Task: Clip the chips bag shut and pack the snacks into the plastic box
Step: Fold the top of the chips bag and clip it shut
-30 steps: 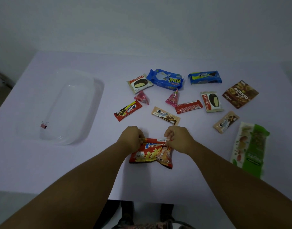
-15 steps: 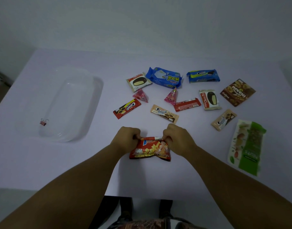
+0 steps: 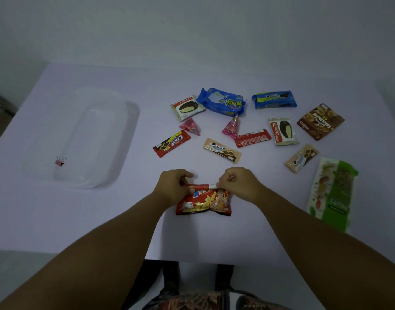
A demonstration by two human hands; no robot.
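Both hands pinch the folded top edge of the red chips bag [image 3: 203,201], which lies on the white table [image 3: 80,220] near its front edge. The left hand [image 3: 173,186] grips the top left corner with curled fingers, and the right hand [image 3: 239,183] grips the top right corner, thumb and forefinger closed on the fold. The clear plastic box [image 3: 129,121] sits well apart on the left side of the table, with a small pink binder clip [image 3: 60,161] at its near left part (whether inside the box or on its rim cannot be told). The other snacks lie scattered beyond the hands, among them a blue biscuit pack [image 3: 223,101] and a green nut pouch [image 3: 333,193] at far right.
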